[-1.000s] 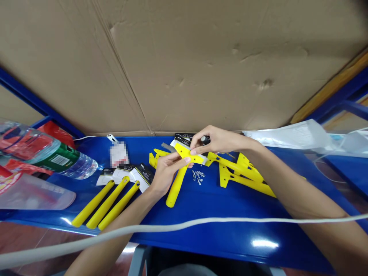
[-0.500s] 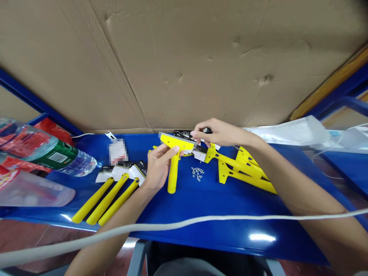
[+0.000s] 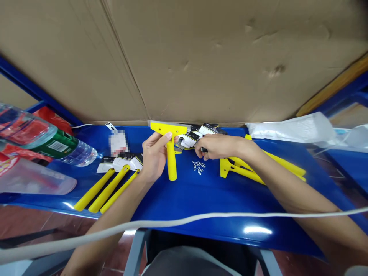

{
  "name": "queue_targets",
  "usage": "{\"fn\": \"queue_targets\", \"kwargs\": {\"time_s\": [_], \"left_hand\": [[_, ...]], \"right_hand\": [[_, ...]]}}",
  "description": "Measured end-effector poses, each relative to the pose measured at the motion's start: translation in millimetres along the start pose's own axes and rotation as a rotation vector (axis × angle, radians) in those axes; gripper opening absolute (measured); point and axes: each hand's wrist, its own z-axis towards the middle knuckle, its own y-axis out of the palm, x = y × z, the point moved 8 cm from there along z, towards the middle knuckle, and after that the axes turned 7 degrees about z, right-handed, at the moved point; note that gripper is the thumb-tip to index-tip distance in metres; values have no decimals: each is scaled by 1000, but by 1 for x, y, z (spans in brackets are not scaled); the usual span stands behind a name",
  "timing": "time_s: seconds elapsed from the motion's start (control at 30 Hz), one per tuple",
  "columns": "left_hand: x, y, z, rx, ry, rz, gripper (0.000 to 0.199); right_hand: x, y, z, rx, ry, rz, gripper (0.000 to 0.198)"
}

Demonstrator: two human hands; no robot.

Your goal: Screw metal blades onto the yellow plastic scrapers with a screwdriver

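A: Starting nearest, a pale cable (image 3: pixel 201 218) is being seen draped across the view at six o'clock, in front of both forearms. Beyond it, what is being held?

B: A yellow scraper (image 3: pixel 170 147) is being gripped by the left hand (image 3: pixel 153 159). The fingers are being wrapped round the upper handle, with the thumb pressed just under the T-shaped head. Its long axis is being kept nearly upright, head at twelve o'clock, handle end at six o'clock, just over the blue table (image 3: pixel 201 195).

A: And the other hand?

B: The right hand (image 3: pixel 218 146) is being held at three o'clock of the scraper, close beside it but apart. Its fingers are being curled shut on a small dark object, seemingly a tool handle; what it is cannot be told. The knuckles are being turned toward the scraper head, forearm running back to four o'clock.

A: Which hand is nearer the small screws (image 3: pixel 198 167)?

B: The right; they are lying just below it, at five o'clock of the scraper.

A: Farther out?

B: Three finished scrapers (image 3: pixel 106 189) are lying at eight o'clock, loose yellow handles (image 3: pixel 258 168) at three o'clock, carded blades (image 3: pixel 198 134) behind the hands, and a cardboard sheet (image 3: pixel 201 57) is standing at twelve o'clock.
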Motion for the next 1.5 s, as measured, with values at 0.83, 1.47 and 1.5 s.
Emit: {"fn": "queue_targets", "kwargs": {"time_s": [0.83,1.47,1.5], "left_hand": [[-20,7,0,-89,-114,-1,15],[-19,8,0,-74,-141,-22,9],[-19,8,0,-73,-142,-28,9]], "right_hand": [[2,9,5,-69,-66,21,12],[0,31,10,-227,-59,140,12],[0,32,10,-229,-62,136,11]]}}
